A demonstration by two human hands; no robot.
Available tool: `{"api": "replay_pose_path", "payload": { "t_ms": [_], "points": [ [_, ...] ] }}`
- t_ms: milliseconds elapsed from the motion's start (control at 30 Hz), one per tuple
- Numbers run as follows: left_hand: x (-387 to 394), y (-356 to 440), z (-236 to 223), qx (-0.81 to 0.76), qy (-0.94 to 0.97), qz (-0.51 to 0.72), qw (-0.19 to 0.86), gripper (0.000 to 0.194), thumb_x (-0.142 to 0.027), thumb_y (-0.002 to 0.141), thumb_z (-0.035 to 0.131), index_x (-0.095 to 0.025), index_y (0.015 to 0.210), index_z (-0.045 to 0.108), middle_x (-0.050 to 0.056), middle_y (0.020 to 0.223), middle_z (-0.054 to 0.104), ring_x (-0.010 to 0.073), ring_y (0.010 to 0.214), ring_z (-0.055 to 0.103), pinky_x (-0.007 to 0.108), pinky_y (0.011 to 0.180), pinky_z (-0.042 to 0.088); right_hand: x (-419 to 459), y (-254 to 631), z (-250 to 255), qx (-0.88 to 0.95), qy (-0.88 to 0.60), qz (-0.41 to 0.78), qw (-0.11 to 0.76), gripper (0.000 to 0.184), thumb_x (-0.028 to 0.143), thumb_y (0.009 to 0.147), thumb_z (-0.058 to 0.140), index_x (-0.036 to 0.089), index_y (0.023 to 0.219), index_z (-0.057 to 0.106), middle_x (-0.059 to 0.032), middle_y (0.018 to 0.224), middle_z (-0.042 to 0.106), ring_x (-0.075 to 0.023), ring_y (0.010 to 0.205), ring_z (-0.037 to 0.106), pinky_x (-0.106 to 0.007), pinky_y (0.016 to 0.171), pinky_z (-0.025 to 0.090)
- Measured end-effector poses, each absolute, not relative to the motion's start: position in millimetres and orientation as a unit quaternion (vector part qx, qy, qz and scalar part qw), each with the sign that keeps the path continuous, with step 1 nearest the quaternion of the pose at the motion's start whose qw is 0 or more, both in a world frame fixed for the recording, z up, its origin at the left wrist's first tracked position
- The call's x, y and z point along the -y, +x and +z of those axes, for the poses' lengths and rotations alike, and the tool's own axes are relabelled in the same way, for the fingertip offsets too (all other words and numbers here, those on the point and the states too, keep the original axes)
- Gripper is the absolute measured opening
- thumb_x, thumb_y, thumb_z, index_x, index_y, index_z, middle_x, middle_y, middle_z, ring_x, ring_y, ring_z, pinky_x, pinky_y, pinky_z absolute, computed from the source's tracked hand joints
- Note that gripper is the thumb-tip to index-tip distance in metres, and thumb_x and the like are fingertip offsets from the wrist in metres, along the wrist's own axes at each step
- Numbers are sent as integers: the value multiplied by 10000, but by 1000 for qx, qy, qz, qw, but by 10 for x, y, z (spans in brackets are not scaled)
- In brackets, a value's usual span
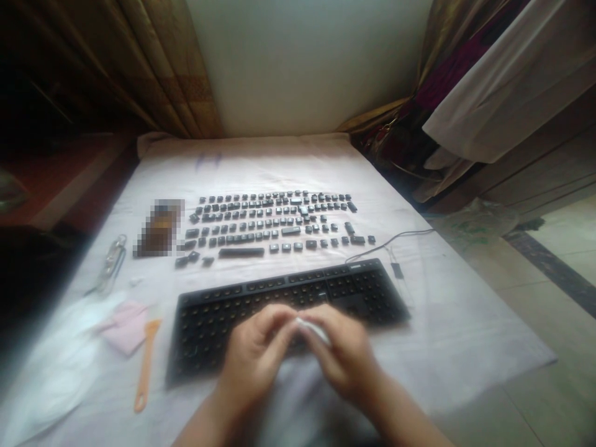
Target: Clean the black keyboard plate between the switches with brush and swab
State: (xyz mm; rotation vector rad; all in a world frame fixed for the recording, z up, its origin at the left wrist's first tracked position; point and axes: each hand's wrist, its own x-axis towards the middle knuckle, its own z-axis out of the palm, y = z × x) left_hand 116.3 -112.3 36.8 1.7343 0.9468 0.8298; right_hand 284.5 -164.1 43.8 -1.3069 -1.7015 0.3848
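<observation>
Over the front edge of a black keyboard (pixel 209 323), my two hands meet with their fingertips together. Between them is a small, narrow white piece (pixel 316 329), soft-looking like tissue or cotton, though blur hides its exact kind. My right hand (pixel 349 347) is closed around it. Thumb and fingers of my left hand (pixel 254 347) pinch its near tip. The keyboard's keycaps are off, showing its bare key sockets. Behind it, the loose black keycaps (pixel 242 238) lie in rows, with the long space bar (pixel 241 252) in the front row.
To the left lie an orange brush-like tool (pixel 146 366), a pink cloth (pixel 125 326), a white bag or cloth pile (pixel 60 366) and a clear slim object (pixel 112 261). A pixelated item (pixel 159 228) sits beside the keycaps. The keyboard's cable (pixel 395 236) runs off the right table edge.
</observation>
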Motion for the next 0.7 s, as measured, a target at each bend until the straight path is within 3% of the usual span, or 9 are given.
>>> {"api": "replay_pose_path", "payload": {
  "t_ms": [167, 267, 400, 567, 700],
  "points": [
    [1105, 1105, 365, -303, 799, 347, 386, 139, -191, 913, 616, -258, 1029, 653, -20, 889, 735, 109, 782, 684, 187, 731, 506, 1691, 2813, 452, 642, -575, 231, 452, 106, 178, 931, 560, 219, 962, 651, -24, 828, 745, -149, 739, 712, -224, 672, 547],
    [1098, 1073, 324, -294, 824, 327, 358, 104, -176, 929, 580, -250, 988, 624, -27, 842, 713, 102, 743, 670, 183, 701, 488, 1724, 2812, 451, 627, -591, 258, 438, 87, 193, 926, 569, 223, 968, 638, -20, 838, 749, -149, 754, 719, -214, 680, 547],
    [1096, 1064, 274, -314, 831, 290, 356, 77, -219, 961, 535, -236, 921, 598, -31, 784, 678, 99, 692, 643, 185, 662, 461, 1750, 2837, 444, 659, -566, 237, 436, 188, 184, 902, 605, 222, 1086, 599, -38, 918, 747, -153, 783, 719, -217, 710, 555],
    [1114, 1080, 293, -321, 848, 255, 336, 175, -286, 1001, 451, -233, 887, 572, -26, 753, 626, 108, 669, 609, 196, 631, 437, 1766, 2856, 399, 699, -535, 191, 434, 147, 143, 924, 573, 225, 1044, 592, -23, 859, 728, -139, 741, 701, -220, 689, 539],
    [1116, 1088, 345, -321, 871, 213, 304, 208, -321, 1021, 398, -251, 973, 588, -13, 828, 641, 123, 723, 629, 206, 628, 429, 1763, 2843, 398, 699, -531, 176, 446, 132, 135, 918, 569, 210, 1025, 588, -27, 829, 720, -136, 714, 693, -218, 665, 534]
  ]
}}
